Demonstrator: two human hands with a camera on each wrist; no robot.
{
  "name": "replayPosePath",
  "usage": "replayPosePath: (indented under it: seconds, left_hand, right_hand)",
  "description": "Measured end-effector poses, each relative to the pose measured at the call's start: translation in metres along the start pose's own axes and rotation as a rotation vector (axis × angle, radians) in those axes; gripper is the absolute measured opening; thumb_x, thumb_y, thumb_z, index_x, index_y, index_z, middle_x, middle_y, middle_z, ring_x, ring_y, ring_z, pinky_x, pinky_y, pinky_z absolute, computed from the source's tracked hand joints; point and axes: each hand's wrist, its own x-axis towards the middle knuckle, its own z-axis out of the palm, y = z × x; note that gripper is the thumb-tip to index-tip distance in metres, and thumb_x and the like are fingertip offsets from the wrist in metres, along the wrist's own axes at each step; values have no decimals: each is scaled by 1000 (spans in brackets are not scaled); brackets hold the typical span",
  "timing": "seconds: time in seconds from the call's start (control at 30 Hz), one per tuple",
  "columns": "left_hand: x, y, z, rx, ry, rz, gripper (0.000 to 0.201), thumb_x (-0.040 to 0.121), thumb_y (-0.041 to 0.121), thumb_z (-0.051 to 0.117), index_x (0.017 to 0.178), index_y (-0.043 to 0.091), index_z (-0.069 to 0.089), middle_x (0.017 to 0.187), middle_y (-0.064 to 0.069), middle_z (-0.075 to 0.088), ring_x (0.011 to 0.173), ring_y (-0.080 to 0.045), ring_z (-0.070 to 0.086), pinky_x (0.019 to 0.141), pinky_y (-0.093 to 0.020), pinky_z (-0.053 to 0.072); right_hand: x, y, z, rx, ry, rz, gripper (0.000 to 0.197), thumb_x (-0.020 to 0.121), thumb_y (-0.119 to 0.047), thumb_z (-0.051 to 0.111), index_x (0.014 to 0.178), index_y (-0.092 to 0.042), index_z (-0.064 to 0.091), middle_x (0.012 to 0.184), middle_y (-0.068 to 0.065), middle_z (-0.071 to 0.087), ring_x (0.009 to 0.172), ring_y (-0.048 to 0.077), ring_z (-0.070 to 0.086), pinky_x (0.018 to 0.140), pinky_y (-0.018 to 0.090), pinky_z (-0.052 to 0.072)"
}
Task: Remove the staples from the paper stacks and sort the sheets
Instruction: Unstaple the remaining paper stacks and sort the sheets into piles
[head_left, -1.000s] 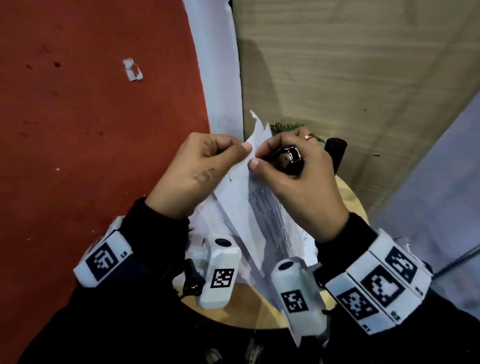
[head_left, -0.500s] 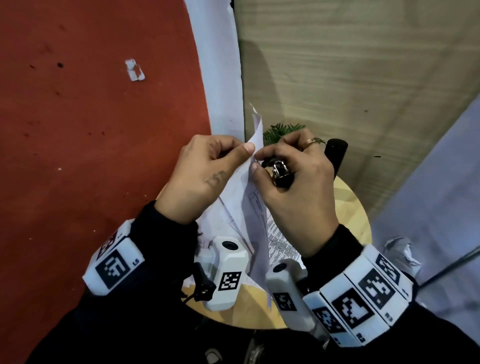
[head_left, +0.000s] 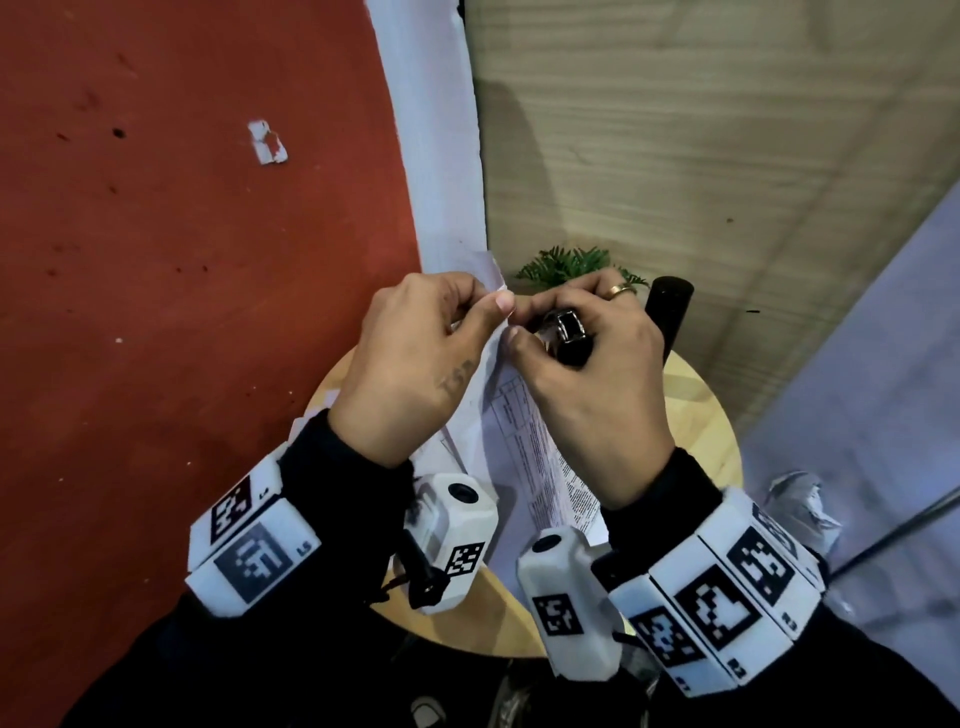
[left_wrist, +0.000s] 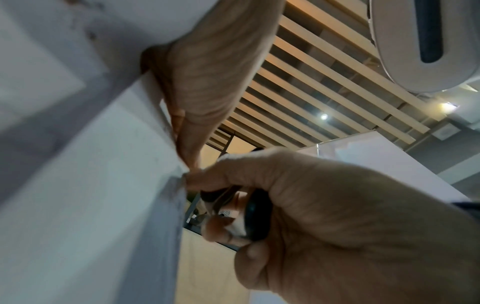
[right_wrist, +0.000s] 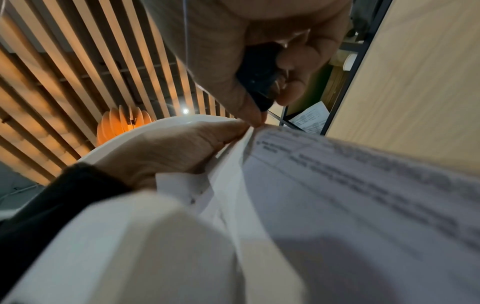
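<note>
A stapled paper stack (head_left: 524, 447) is held up above the round wooden table (head_left: 696, 415). My left hand (head_left: 493, 306) pinches its top corner between thumb and forefinger. My right hand (head_left: 519, 327) has its fingers curled round a black staple remover (head_left: 569, 338), while its thumb and forefinger tip pinch the same corner. The left wrist view shows the left hand (left_wrist: 187, 160) meeting the right hand (left_wrist: 197, 181) at the paper's (left_wrist: 91, 205) edge, with the staple remover (left_wrist: 257, 216) in the palm. The staple itself is hidden by the fingertips.
A black cylinder (head_left: 670, 306) and a small green plant (head_left: 566, 262) stand at the table's far side. More sheets lie on the table under the hands. Crumpled paper (head_left: 800, 509) sits off the table to the right. A white scrap (head_left: 267, 143) lies on the red floor.
Both hands have closed in on the top corner, so less paper sticks up above the fingers. The staple remover has tipped further into the right palm.
</note>
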Motion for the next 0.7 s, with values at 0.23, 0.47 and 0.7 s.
replayPosePath:
  seconds: [0.23,0.47,0.7]
  left_hand:
    - [-2,1,2,-33,-46,20,44,92,31,59,51,25,44,40,12,43,42,-2,37,44,-14,26]
    - [-3,-10,-5,-252,-239,-8,35,74,47,61,88,16,68,84,-2,73,83,-21,69,79,-46,54]
    - [-1,-5,-6,15,-190,132,45,71,54,48,84,16,68,74,-1,65,70,-18,58,67,-35,43]
  right_hand:
    - [6,4,-6,-110,-150,29,17,81,-29,64,69,-18,59,82,3,54,78,20,53,70,30,41]
    - [8,4,-17,-246,-185,-79,18,81,-36,58,79,-19,64,90,0,52,83,26,57,75,40,47]
    - [22,-4,-27,-404,-395,-126,21,80,-38,55,75,-19,62,92,-3,54,86,26,57,73,37,45]
